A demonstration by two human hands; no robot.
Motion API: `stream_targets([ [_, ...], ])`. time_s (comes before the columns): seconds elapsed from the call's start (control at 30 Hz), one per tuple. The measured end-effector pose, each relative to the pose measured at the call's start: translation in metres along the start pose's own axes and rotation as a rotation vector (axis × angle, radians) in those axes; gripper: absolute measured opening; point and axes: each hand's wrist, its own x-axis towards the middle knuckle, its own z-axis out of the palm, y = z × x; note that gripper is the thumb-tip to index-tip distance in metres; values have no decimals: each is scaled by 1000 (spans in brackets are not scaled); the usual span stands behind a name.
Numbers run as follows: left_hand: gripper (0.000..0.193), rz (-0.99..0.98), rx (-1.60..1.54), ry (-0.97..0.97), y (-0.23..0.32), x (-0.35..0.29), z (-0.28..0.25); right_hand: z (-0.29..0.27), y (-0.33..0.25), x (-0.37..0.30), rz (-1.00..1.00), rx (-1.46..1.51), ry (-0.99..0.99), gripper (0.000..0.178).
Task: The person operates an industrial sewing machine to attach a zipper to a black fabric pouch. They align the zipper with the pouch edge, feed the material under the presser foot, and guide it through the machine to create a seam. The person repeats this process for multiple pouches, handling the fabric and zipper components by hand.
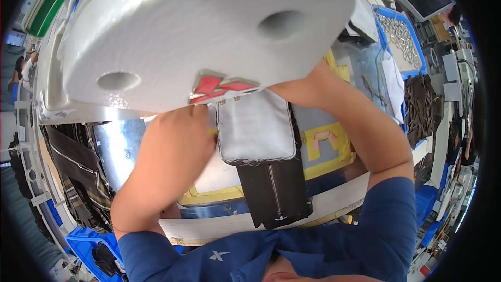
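A fabric piece with a white lining [254, 128] and frayed stitched edges lies under the sewing machine's head. Its dark strip with a zipper [274, 193] hangs toward me, over the table's near edge. My left hand [180, 138] is at the left edge of the lining, fingers curled and closed against it; the fingertips are partly covered. On the other side, my right hand [302, 89] reaches in to the lining's upper right, its fingers hidden behind the machine head. The needle area is hidden too.
The white sewing machine head [209, 31] with a red emblem fills the upper view. Yellow tape [326, 143] marks the work surface. At right stand a blue tray [399, 36] of metal pieces and a pile of dark strips [419, 107]. Dark zippered fabric [78, 162] lies left, above a blue bin [91, 248].
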Motion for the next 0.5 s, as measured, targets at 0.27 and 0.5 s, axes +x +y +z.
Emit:
stream_targets([
  [0.27,87,511,-122,197,23,-4,28,4,4,2,-44,-22,1,28],
  [0.5,77,533,78,256,22,6,43,5,2,2,-28,-100,1,29],
])
